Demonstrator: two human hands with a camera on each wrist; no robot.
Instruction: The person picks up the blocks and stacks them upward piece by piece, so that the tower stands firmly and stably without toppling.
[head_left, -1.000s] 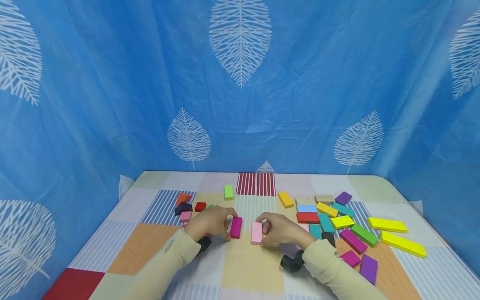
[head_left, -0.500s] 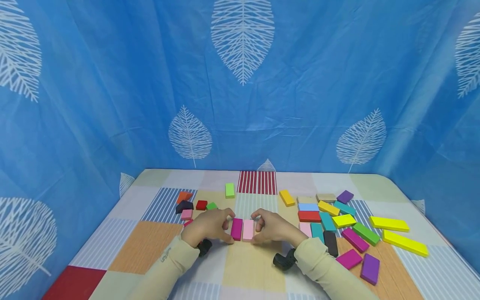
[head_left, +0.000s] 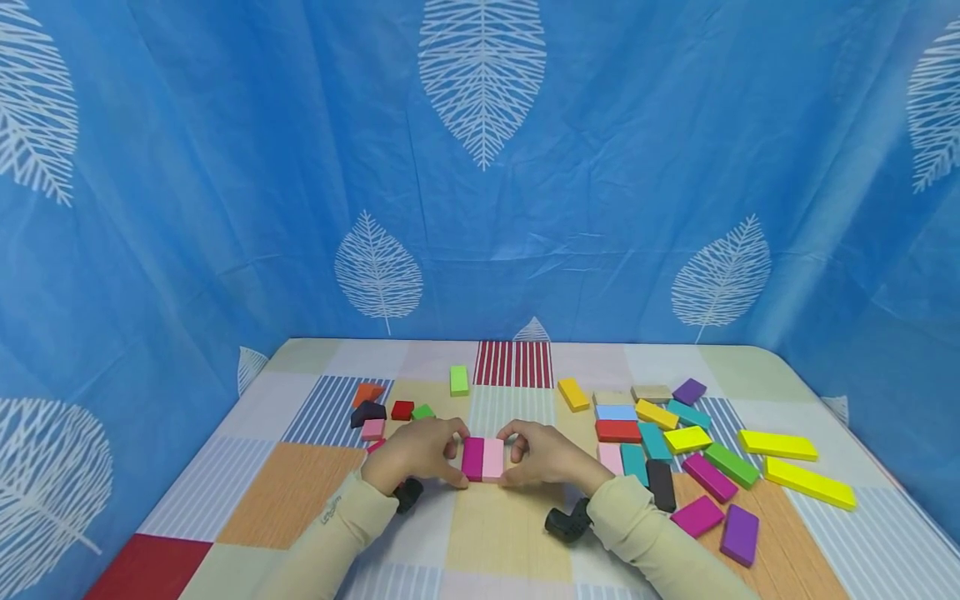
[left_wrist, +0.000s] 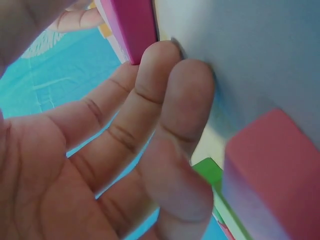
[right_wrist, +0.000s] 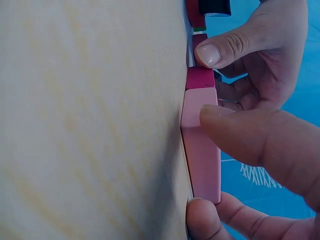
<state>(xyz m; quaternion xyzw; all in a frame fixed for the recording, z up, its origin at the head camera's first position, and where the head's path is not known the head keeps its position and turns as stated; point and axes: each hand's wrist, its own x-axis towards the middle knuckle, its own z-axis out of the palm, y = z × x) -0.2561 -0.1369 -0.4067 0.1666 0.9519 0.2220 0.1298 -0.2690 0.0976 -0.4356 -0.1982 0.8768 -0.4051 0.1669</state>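
The left hand [head_left: 416, 450] pinches a magenta block [head_left: 472, 459], the right hand [head_left: 551, 457] a pink block [head_left: 492, 460] touching its right side — 2 blocks flat on the surface [head_left: 510, 537].

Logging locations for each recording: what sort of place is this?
Likely an indoor tabletop booth: a blue curtain hangs behind and to both sides of a table, with coloured blocks on it.
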